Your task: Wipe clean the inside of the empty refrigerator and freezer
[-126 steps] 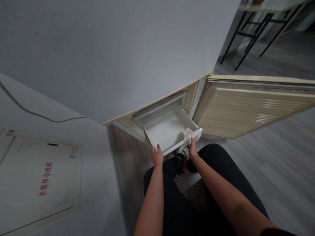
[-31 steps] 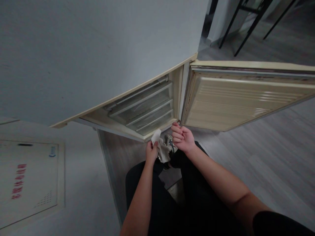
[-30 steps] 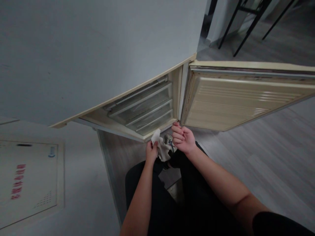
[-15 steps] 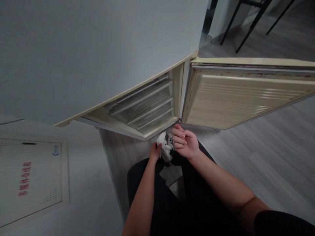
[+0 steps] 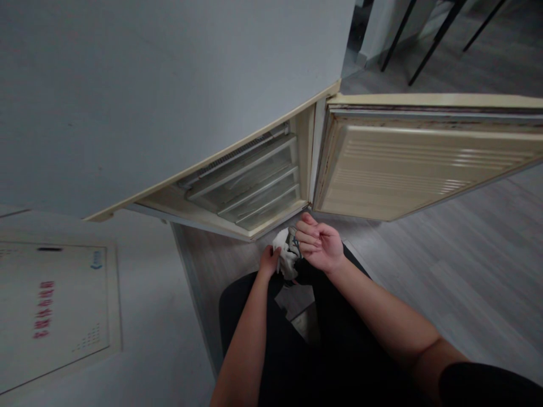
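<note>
I crouch before a low freezer compartment (image 5: 250, 181) whose clear drawers are pushed in. My left hand (image 5: 268, 264) is closed on a crumpled white cloth (image 5: 283, 253) just below the compartment's bottom edge. My right hand (image 5: 320, 246) hovers beside the cloth with its fingers curled inward; whether it grips the cloth I cannot make out. The cream freezer door (image 5: 424, 164) stands swung open to the right of both hands. My knees in black trousers (image 5: 305, 339) are under my arms.
The grey appliance body (image 5: 169, 85) fills the upper left. A white wall panel with red lettering (image 5: 46, 316) is at the lower left. Black metal furniture legs (image 5: 424, 51) stand at the top right on a grey wood-pattern floor (image 5: 466, 254).
Earlier a white drawer was pulled out with both hands on it and the cloth in the right hand; now the drawers are in and the cloth is bunched in the left hand.
</note>
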`<state>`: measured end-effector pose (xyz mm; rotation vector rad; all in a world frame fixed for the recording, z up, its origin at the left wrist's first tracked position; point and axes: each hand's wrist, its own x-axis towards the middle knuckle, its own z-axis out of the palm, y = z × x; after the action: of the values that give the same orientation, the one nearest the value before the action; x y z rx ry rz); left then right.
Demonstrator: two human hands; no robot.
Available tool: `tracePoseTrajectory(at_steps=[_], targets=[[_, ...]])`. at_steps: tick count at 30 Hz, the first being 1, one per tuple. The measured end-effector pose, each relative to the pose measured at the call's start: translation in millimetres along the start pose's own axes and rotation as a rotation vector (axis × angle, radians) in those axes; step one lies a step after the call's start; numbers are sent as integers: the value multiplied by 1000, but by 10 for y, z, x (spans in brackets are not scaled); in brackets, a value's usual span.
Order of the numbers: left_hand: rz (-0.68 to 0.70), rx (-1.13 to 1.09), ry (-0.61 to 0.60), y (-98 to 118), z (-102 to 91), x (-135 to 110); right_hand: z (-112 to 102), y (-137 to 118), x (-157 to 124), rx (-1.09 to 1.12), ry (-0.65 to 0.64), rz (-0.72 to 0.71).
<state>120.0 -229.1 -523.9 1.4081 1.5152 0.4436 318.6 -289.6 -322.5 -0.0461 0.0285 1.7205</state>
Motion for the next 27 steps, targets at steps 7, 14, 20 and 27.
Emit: tracePoseTrajectory(at_steps=[7,14,20,27], targets=[[74,-97,57,154,-6,-28,-684,8,250,-791,307,79],[251,-188,72,538,-173,-36,-1332,268,492,-1406,522,438],[371,-131,61,762,-210,45,-1281,328,595,-1145,625,303],[526,111,-123,1293,-74,-274,-1218,98,614,-597,637,128]])
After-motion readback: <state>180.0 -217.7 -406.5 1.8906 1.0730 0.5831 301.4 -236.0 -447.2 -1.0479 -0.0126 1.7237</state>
